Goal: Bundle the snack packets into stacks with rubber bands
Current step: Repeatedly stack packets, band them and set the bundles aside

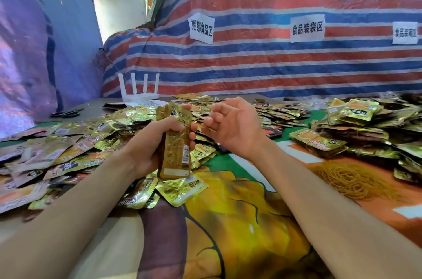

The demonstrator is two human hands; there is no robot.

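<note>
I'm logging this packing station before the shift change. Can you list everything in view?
packet stack: one, gold, held up at centre
loose packets: many, gold and brown, heaped left, centre, right
cloth: one, orange-yellow-green, under the packets
rubber bands: a heap, yellow, on cloth at right
scissors: one pair, black, far left
router: one, white, four antennas, back left
tarp: one, red-blue-white striped, behind
paper signs: three, white, on tarp
left hand: grips the packet stack
right hand: fingers curled beside it; band unclear
</note>
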